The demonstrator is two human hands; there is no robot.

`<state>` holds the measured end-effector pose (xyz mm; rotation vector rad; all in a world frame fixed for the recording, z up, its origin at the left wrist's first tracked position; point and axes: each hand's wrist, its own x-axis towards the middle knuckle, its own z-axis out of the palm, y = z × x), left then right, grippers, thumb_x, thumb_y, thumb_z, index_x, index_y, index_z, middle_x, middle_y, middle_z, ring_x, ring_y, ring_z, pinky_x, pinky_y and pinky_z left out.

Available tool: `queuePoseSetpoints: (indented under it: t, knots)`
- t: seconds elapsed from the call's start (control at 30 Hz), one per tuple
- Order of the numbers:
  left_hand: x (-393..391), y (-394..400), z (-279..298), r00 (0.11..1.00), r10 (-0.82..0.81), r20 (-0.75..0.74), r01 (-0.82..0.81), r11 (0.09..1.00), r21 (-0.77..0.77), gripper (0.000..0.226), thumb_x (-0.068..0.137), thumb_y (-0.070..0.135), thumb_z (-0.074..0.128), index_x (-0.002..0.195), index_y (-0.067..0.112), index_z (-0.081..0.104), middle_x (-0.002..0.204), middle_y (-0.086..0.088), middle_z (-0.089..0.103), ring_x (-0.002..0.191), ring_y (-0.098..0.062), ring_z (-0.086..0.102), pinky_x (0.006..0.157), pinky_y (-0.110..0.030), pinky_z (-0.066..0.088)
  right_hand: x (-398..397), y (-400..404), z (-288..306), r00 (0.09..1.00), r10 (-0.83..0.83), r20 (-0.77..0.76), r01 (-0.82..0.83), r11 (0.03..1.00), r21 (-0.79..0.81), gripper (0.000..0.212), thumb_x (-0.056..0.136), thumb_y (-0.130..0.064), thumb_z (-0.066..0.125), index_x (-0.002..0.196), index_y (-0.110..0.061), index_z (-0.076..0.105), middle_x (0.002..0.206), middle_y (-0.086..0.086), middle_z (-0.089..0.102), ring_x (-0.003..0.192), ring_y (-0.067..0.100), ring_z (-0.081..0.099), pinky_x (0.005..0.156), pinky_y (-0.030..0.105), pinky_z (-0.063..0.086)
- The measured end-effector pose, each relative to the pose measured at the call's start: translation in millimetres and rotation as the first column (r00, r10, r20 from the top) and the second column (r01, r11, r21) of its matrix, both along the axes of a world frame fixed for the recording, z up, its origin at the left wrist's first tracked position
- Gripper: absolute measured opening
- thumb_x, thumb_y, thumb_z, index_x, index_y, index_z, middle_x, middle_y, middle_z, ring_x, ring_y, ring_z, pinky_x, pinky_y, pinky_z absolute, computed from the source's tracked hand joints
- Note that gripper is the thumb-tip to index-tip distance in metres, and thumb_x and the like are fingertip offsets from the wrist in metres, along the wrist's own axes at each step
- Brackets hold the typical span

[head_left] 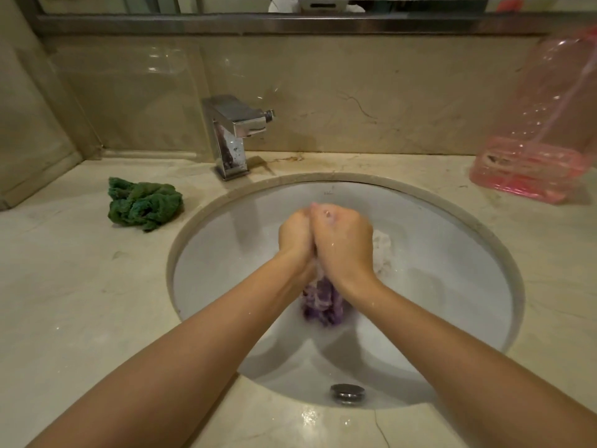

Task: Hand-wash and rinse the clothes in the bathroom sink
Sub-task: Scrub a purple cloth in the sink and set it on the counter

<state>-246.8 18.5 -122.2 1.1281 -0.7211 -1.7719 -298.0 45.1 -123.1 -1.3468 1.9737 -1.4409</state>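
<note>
Both hands are pressed together over the middle of the round white sink [226, 221], and the purple garment [321, 302] hangs out of the bottom of the two fists, bunched and streaked with suds, so this looks like scrubbing or wringing done over the bowl to let the soapy water fall back in. The left hand [295, 232] and the right hand [342, 237] sit knuckle to knuckle, fingers curled tight round the top of the cloth, backs toward the camera; both forearms reach in from 6 o'clock and meet in a narrow V, wrists bent slightly down. A white foamy cloth or lather [382, 250] lies in the bowl just at 3 o'clock of the hands; which it is cannot be told. A crumpled green garment [143, 203] waits on the marble desk [80, 286] at 9 o'clock of the bowl, probably set apart as washed or next in turn. The chrome faucet [234, 134] stands at 11 o'clock with no stream visible, and a pink clear plastic jug [542, 130] stands at 2 o'clock.
</note>
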Motion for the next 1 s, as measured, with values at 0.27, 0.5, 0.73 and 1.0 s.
queuePoseSetpoints:
  t: [0.27,0.5,0.73,1.0]
  knots:
    - [1,-3,2,0.999,0.053,0.005,-0.053,0.999,0.012,0.040,0.098,0.009,0.035,0.058,0.014,0.037,0.037,0.002,0.040,0.036,-0.011,0.045,0.035,-0.011,0.034,4,6,5,0.996,0.091,-0.001,-0.091,0.996,-0.014,0.042,0.098,-0.020,0.048,0.059,-0.007,0.056,0.061,0.013,0.056,0.062,0.025,0.048,0.060,0.033,0.038]
    - [2,2,5,0.998,0.023,-0.060,-0.022,1.000,0.019,0.042,0.098,0.009,0.031,0.057,0.014,0.036,0.035,0.001,0.039,0.030,-0.009,0.042,0.036,-0.010,0.032,7,11,0,0.991,0.068,-0.114,-0.079,0.992,-0.095,0.042,0.095,-0.024,0.049,0.053,-0.020,0.045,0.056,0.006,0.054,0.060,0.027,0.048,0.059,0.036,0.036]
    - [3,3,6,0.997,0.014,-0.072,-0.019,0.997,-0.068,0.045,0.102,0.010,0.029,0.058,0.013,0.037,0.035,0.004,0.039,0.031,-0.007,0.042,0.036,-0.010,0.034,11,11,6,0.993,0.094,-0.068,-0.100,0.991,-0.088,0.047,0.096,-0.022,0.052,0.050,-0.026,0.045,0.052,-0.001,0.047,0.060,0.021,0.044,0.060,0.033,0.035]
    - [3,7,9,0.999,0.001,-0.045,-0.004,0.997,-0.071,0.045,0.101,0.011,0.032,0.057,0.013,0.039,0.037,0.003,0.041,0.033,-0.008,0.044,0.038,-0.010,0.033,11,15,5,0.986,0.104,-0.128,-0.117,0.988,-0.097,0.040,0.096,-0.023,0.050,0.058,-0.017,0.053,0.061,0.011,0.058,0.064,0.029,0.049,0.062,0.037,0.036]
